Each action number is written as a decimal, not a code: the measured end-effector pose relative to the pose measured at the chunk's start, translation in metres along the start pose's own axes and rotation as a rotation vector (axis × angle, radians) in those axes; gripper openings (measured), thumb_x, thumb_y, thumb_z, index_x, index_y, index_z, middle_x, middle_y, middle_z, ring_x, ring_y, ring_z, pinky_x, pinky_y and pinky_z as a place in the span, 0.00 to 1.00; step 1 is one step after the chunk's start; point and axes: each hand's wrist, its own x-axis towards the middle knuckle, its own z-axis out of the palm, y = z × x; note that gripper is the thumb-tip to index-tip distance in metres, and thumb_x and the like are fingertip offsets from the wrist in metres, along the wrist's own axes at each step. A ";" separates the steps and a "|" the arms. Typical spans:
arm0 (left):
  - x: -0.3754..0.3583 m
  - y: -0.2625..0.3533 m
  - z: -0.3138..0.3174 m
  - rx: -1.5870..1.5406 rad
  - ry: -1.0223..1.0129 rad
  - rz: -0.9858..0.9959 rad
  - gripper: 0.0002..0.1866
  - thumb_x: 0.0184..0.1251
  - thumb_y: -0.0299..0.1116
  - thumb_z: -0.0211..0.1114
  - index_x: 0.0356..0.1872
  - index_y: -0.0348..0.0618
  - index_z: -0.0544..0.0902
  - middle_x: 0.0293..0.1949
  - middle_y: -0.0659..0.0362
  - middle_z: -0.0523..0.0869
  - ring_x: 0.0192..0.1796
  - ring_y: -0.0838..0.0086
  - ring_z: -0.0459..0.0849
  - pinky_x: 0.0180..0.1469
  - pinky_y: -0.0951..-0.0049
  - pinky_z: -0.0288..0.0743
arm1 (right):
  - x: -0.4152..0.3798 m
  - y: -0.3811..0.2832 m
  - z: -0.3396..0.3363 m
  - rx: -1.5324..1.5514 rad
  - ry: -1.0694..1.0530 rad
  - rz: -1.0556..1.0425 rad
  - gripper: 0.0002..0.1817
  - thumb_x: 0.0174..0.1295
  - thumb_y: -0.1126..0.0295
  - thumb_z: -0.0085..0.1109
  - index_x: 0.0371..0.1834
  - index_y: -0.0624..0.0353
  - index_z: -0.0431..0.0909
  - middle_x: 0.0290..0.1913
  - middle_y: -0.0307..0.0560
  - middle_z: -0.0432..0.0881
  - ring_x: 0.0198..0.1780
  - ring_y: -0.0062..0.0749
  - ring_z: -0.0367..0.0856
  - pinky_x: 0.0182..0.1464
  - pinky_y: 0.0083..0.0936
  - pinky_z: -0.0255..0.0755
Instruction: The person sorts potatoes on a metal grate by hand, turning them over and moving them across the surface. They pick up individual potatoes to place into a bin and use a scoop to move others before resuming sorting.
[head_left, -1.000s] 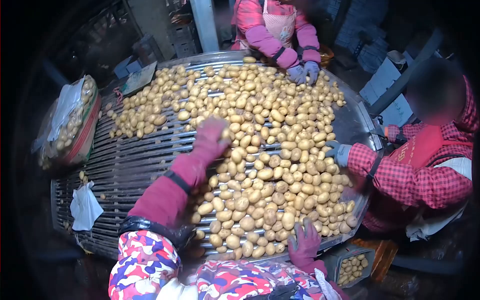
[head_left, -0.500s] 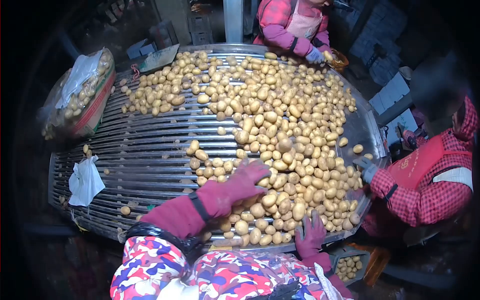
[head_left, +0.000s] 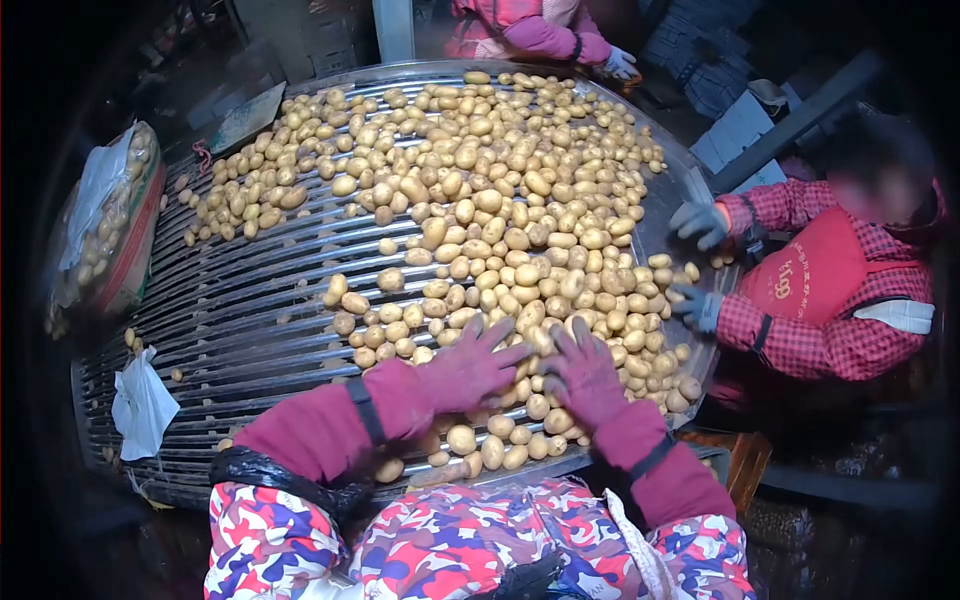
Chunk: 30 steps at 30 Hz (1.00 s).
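Note:
Many potatoes (head_left: pixel 520 200) lie heaped on a slatted metal sorting table (head_left: pixel 260 310). My left hand (head_left: pixel 472 368), in a maroon glove, rests on the near part of the heap with its fingers spread. Just to its right, my right hand (head_left: pixel 583 377) lies on the potatoes in a matching glove, fingers apart and pointing away from me. The fingertips of both hands touch potatoes, and neither hand grips one that I can see. Some potatoes under the palms are hidden.
At the right edge, a co-worker in a red apron (head_left: pixel 815 275) has gloved hands over potatoes. Another person's gloved hand (head_left: pixel 620 65) is at the far edge. A full potato sack (head_left: pixel 130 220) and a white cloth (head_left: pixel 144 405) lie on the left. A scoop-like tray (head_left: pixel 240 118) stands behind.
My right hand has moved from the near table edge up onto the potatoes beside my left hand. The co-worker on the right now has both hands over the table. The view has shifted.

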 end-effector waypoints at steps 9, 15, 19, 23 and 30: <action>0.048 -0.010 -0.012 0.096 -0.035 -0.157 0.27 0.59 0.48 0.71 0.57 0.47 0.80 0.74 0.56 0.64 0.79 0.47 0.55 0.73 0.27 0.51 | 0.002 -0.002 0.006 -0.179 -0.036 0.200 0.32 0.62 0.52 0.64 0.67 0.53 0.73 0.74 0.51 0.67 0.79 0.58 0.53 0.74 0.57 0.54; -0.050 -0.001 -0.015 -0.191 0.283 -0.245 0.31 0.54 0.43 0.75 0.61 0.47 0.80 0.70 0.52 0.73 0.75 0.47 0.65 0.76 0.40 0.55 | -0.074 -0.041 -0.005 0.062 -0.098 0.065 0.32 0.65 0.58 0.61 0.73 0.53 0.68 0.71 0.55 0.71 0.76 0.57 0.61 0.76 0.58 0.54; -0.125 0.003 -0.013 -0.296 0.466 -0.477 0.31 0.53 0.39 0.77 0.61 0.46 0.81 0.62 0.51 0.81 0.66 0.52 0.77 0.69 0.54 0.69 | -0.088 -0.037 -0.011 0.446 -0.116 0.087 0.30 0.68 0.57 0.59 0.72 0.52 0.70 0.68 0.54 0.76 0.70 0.52 0.72 0.74 0.45 0.63; -0.161 0.010 0.006 -0.229 0.446 -0.728 0.32 0.50 0.35 0.79 0.61 0.48 0.81 0.59 0.51 0.82 0.60 0.54 0.82 0.62 0.58 0.77 | -0.047 -0.001 -0.016 0.260 0.143 0.241 0.28 0.64 0.60 0.62 0.68 0.55 0.73 0.57 0.50 0.81 0.53 0.47 0.83 0.51 0.43 0.78; -0.149 0.009 0.022 -0.239 0.388 -0.798 0.34 0.51 0.36 0.78 0.63 0.50 0.77 0.53 0.52 0.79 0.56 0.52 0.81 0.57 0.56 0.76 | 0.043 0.027 0.035 -0.134 0.072 0.514 0.32 0.59 0.63 0.66 0.67 0.56 0.66 0.58 0.55 0.73 0.48 0.53 0.81 0.48 0.45 0.79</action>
